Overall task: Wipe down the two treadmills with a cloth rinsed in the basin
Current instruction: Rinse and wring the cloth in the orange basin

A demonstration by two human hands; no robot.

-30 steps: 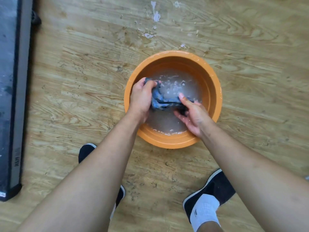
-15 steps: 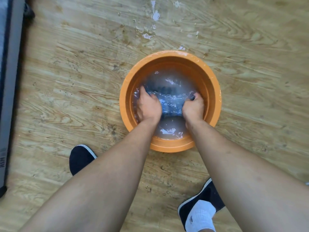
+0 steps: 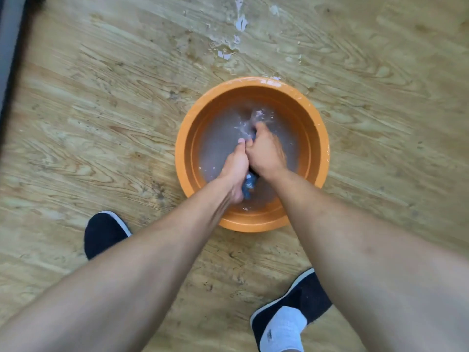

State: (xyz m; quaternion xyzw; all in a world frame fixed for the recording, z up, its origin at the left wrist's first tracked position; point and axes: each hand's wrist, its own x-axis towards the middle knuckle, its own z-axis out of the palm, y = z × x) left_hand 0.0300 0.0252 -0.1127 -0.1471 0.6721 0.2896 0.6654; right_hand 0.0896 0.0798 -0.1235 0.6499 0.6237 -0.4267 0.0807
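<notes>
Two bare hands are pressed side by side, the left hand (image 3: 235, 162) and right hand (image 3: 266, 152) each curled tight around a bunched blue cloth (image 3: 249, 184) over the cloudy water in an orange basin (image 3: 183, 158). The basin sits on a wet wood-grain floor (image 3: 101, 110), between two dark shoes (image 3: 102, 232). A grey treadmill edge (image 3: 9, 34) runs along the far left.

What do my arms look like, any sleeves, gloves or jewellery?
Left forearm and right forearm are bare, no sleeves in view. Left grip and right grip are ungloved; no watch or band at either wrist.
</notes>
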